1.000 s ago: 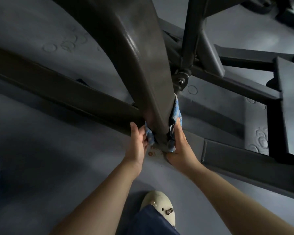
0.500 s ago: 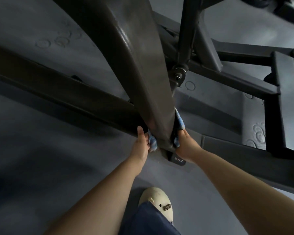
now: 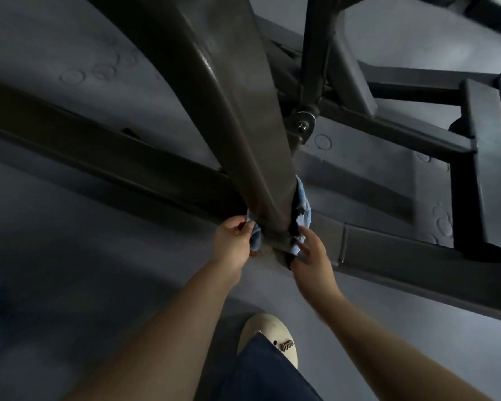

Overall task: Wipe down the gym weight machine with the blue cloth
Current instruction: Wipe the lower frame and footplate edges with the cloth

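The gym weight machine's thick dark post [image 3: 243, 134] slants down between both hands to its base rail [image 3: 417, 256]. The blue cloth [image 3: 302, 204] is looped behind the post's foot, one end in each grip. The left hand [image 3: 232, 244] pinches the left end; the right hand [image 3: 311, 253] clasps the right end, with loose cloth bunched just above its fingers.

Cloth [image 3: 303, 201] lt blue; machine frame [image 3: 235, 117] dk grey; shoe [image 3: 268, 332] cream; floor [image 3: 70, 256] grey.

Dim light; grey rubber floor [image 3: 70, 285] with embossed circle marks [image 3: 322, 141]; no walls visible.
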Demonstrator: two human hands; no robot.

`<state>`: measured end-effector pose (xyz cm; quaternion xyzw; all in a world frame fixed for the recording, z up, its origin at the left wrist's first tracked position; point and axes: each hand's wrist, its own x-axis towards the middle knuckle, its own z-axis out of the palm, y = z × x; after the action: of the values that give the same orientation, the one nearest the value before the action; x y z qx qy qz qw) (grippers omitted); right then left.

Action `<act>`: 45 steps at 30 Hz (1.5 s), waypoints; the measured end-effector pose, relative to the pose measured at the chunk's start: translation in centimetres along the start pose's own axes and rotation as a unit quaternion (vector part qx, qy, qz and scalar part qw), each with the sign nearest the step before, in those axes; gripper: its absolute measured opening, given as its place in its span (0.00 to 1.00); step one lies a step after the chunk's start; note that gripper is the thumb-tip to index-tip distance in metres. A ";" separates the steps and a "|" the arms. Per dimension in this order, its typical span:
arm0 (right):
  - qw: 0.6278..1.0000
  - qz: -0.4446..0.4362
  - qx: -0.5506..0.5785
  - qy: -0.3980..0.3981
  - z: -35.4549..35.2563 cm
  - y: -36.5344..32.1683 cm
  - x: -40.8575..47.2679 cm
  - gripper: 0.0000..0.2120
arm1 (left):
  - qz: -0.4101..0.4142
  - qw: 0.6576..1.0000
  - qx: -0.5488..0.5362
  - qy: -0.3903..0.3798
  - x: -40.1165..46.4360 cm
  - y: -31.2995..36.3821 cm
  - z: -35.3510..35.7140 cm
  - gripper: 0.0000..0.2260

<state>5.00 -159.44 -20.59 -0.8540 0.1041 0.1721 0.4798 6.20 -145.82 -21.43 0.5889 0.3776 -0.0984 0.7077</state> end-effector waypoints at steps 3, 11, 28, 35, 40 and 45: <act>0.990 0.108 0.072 -0.047 0.1 -1.1 -1.0 0.13 | 0.016 0.999 0.043 0.012 -1.3 0.1 -0.4 0.10; 0.957 0.169 0.188 -0.142 -0.2 -4.1 -1.8 0.08 | 0.045 0.986 0.098 -0.126 -5.9 0.2 -0.2 0.11; 0.985 0.170 -0.026 -0.032 -4.8 -2.7 0.3 0.06 | -0.147 0.986 0.004 -0.072 -5.0 -1.6 -0.1 0.27; 0.981 0.146 0.076 0.105 -3.4 -3.5 2.9 0.06 | -0.042 0.995 -0.064 -0.060 -2.5 0.6 0.8 0.23; 0.992 0.019 0.076 0.098 -0.9 -4.6 2.1 0.19 | -0.029 0.984 -0.172 -0.038 -2.7 1.3 2.9 0.29; 0.999 0.010 0.015 0.034 -1.3 -3.1 2.2 0.21 | -0.062 0.973 -0.220 -0.023 -2.8 0.6 5.0 0.31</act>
<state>8.37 -158.97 -18.44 -0.8509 0.1314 0.1467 0.4871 6.71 -151.07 -18.98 0.3916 0.4094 -0.0707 0.8210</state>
